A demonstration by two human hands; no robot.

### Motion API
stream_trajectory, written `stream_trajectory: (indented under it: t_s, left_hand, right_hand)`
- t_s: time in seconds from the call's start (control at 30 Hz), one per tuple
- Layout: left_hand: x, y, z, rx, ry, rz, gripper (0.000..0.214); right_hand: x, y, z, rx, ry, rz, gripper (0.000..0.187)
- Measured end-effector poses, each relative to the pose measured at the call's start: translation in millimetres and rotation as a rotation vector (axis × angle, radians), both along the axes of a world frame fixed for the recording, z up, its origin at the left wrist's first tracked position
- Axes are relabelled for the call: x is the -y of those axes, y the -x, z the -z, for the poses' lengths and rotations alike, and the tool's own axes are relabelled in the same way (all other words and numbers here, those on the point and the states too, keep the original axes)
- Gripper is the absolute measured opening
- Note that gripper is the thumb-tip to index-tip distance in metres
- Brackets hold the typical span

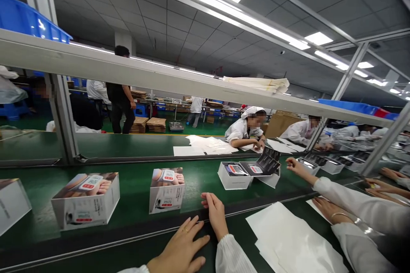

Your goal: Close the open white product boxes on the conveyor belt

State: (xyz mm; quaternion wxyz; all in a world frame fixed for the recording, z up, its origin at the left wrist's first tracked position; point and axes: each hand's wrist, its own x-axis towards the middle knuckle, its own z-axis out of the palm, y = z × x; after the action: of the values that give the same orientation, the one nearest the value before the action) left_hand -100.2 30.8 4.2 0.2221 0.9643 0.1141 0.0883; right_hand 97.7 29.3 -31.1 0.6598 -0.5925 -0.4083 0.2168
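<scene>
The closed printed box stands by the near edge of the belt, just left of your right hand. That hand lies flat on the same edge, fingers straight and together, holding nothing. Your left hand rests palm down in front of the belt, fingers spread, empty. A second box stands further left. An open box sits further right, with a co-worker's hand near it.

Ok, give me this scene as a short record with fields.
Setting: green conveyor belt, packing line
Left hand: flat on the worktop, empty
Right hand: at the belt's edge, empty, nearest the closed box
Also on belt: second closed box, open boxes
Nearby: white sheets; co-worker's hand by the open boxes
</scene>
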Motion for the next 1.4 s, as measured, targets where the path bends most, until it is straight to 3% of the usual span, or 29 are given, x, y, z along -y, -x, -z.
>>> stream_trajectory:
  t_s: [1.3, 1.4]
  left_hand:
    - [1.6, 0.3, -3.2, 0.006, 0.011, -0.001, 0.056]
    - [2.0, 1.9, -1.8, 0.024, 0.023, 0.007, 0.054]
  right_hand:
    - [2.0, 0.7, 0.6, -0.023, 0.035, -0.026, 0.06]
    - [1.6, -6.2, 2.5, -0.018, 0.033, 0.072, 0.057]
